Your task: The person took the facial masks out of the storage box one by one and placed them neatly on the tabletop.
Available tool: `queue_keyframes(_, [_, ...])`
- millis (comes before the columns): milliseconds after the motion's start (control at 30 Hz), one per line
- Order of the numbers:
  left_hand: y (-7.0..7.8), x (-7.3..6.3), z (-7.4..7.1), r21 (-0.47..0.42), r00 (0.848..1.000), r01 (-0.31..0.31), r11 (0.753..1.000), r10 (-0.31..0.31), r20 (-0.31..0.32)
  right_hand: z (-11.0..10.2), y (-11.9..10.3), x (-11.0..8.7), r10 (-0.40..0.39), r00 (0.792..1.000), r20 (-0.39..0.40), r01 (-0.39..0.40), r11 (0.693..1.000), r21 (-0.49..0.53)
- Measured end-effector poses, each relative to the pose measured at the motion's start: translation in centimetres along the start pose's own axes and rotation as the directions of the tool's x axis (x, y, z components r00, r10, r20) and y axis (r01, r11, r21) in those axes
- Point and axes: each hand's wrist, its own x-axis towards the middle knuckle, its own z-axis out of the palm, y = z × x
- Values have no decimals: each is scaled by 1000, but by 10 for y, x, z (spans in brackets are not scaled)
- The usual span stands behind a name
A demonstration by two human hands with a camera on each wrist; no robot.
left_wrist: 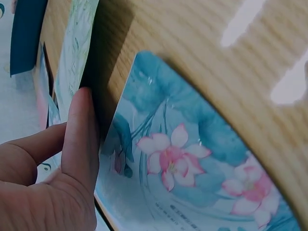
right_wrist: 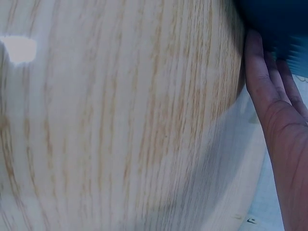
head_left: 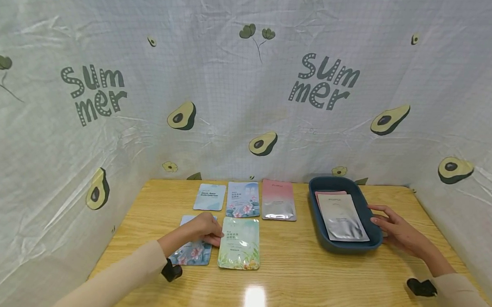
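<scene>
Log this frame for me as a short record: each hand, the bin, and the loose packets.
Left hand: pinches green packet by its left edge
Right hand: touches right side of bin
Bin contents: silver packet, partly covering a pink packet
Back row, left to right: small pale-blue packet, lotus packet, second pink packet
Partly hidden by left hand: second lotus packet
Surface: wooden table

Pale creased cloth backdrop (head_left: 227, 86), avocado prints (head_left: 263, 144), green "summer" lettering (head_left: 324, 82), glossy wood-grain table (head_left: 307, 273), bright glare (head_left: 254, 300) on its surface
</scene>
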Motion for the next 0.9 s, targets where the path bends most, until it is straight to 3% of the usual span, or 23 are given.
queue_keyframes(133, [5, 5, -3, 36, 1000, 19, 999, -19, -18, 0, 1, 1, -5, 1000, 8, 5, 1000, 2])
queue_keyframes(300, [5, 6, -3, 74, 999, -3, 997, 5, -33, -1, 1, 1, 0, 1000, 9, 1, 1000, -20])
queue_keyframes(567, [-1, 0, 2, 127, 998, -57, 990, 57, 9, 2, 1, -2, 47, 999, -23, -48, 998, -47])
queue_keyframes(900, [5, -4, 3, 240, 995, -96, 966, 95, 19, 0, -2, -1, 12, 1000, -3, -12, 999, -51])
